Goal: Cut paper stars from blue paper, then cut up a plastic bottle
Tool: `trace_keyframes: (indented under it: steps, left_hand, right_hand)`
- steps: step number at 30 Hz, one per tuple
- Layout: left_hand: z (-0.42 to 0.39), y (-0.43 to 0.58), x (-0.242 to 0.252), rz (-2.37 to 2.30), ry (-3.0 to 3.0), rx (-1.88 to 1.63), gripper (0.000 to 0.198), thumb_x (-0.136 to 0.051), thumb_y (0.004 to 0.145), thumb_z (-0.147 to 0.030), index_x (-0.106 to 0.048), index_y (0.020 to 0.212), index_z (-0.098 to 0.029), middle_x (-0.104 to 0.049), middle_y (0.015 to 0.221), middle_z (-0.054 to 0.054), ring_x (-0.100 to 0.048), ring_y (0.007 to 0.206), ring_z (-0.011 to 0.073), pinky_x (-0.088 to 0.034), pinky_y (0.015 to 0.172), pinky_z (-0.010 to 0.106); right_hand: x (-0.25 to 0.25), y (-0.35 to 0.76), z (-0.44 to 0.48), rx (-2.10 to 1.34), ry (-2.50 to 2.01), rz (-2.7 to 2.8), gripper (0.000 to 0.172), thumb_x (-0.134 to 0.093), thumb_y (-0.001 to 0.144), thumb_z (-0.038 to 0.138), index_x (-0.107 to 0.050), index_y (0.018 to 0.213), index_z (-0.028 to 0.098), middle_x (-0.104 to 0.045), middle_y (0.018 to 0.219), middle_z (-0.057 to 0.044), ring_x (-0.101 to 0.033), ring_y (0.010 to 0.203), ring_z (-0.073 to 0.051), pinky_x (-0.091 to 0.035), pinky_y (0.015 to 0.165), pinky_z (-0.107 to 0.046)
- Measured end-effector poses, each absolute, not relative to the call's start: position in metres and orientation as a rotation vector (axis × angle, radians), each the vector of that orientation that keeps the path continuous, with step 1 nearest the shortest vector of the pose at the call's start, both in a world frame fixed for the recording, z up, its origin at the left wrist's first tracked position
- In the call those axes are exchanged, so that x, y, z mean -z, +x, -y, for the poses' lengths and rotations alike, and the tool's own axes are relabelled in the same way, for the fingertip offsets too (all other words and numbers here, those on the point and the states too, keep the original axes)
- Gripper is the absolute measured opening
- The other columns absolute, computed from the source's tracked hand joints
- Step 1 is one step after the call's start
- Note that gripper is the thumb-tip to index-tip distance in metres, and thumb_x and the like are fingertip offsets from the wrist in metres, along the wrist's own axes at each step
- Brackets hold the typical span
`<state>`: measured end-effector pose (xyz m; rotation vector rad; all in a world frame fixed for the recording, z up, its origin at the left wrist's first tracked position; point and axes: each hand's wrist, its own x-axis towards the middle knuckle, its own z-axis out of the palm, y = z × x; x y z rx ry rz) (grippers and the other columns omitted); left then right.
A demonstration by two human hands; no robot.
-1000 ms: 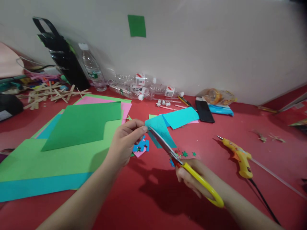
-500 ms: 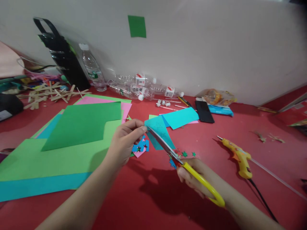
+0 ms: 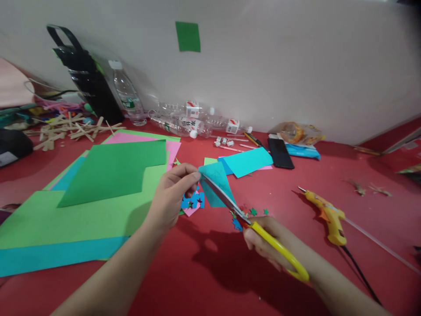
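Cyan paper piece (image 3: 215, 186) pinched at corner by left hand (image 3: 171, 197); thin, floppy, best held near cut. Yellow-handled scissors (image 3: 250, 224) gripped by closed right hand (image 3: 266, 241).

Left hand (image 3: 171, 195): held forward at centre, bare forearm extended from the lower left, wrist slightly bent. Thumb and forefinger are pinched together at the tips, with the remaining fingers curled beneath. Right hand (image 3: 263, 243): lower and to the right, forearm entering from the lower right corner, fingers curled into a closed grip, knuckles facing left.
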<state>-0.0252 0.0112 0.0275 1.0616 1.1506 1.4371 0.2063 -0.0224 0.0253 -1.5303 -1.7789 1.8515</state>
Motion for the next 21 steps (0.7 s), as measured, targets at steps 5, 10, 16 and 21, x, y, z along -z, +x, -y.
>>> trace_keyframes:
  steps: [5,10,16,21]
  left_hand:
    - [-0.0114,-0.0251,-0.0258,-1.196,1.119,-1.473,0.012,-0.066,0.077,-0.024,-0.060,0.067,-0.019,-0.050,0.057,-0.004,-0.042,0.051,0.0081,-0.033,0.047,0.021]
    - [-0.0103,-0.0221,-0.0229,-1.200,1.114,-1.487,0.011,-0.063,0.079,-0.025,-0.059,0.070,-0.019,-0.050,0.059,-0.004,-0.044,0.053,0.0085,-0.036,0.049,0.020]
    - [-0.0090,-0.0182,-0.0219,-1.167,1.074,-1.496,0.011,-0.064,0.079,-0.025,-0.058,0.071,-0.019,-0.052,0.058,-0.004,-0.045,0.052,0.0078,-0.037,0.049,0.019]
    - [-0.0069,-0.0159,-0.0190,-1.138,1.063,-1.474,0.014,-0.066,0.078,-0.025,-0.056,0.070,-0.019,-0.050,0.057,-0.005,-0.044,0.050,0.0066,-0.036,0.047,0.018]
  right_hand:
    - [-0.0250,0.2093,0.0234,-1.844,-1.477,1.813,0.048,-0.053,0.081,0.066,-0.043,0.066,0.022,-0.035,0.047,0.009,-0.032,0.034,-0.005,-0.028,0.033,-0.017]
    - [-0.0199,0.2086,0.0235,-1.819,-1.416,1.812,0.054,-0.050,0.080,0.073,-0.047,0.069,0.020,-0.035,0.045,0.010,-0.032,0.031,-0.005,-0.025,0.032,-0.017]
    - [-0.0168,0.2076,0.0250,-1.823,-1.350,1.797,0.061,-0.045,0.076,0.080,-0.048,0.069,0.020,-0.034,0.043,0.010,-0.032,0.030,-0.005,-0.023,0.032,-0.018]
    - [-0.0194,0.2096,0.0264,-1.801,-1.313,1.806,0.059,-0.043,0.079,0.077,-0.049,0.071,0.019,-0.037,0.044,0.010,-0.033,0.032,-0.005,-0.028,0.035,-0.018]
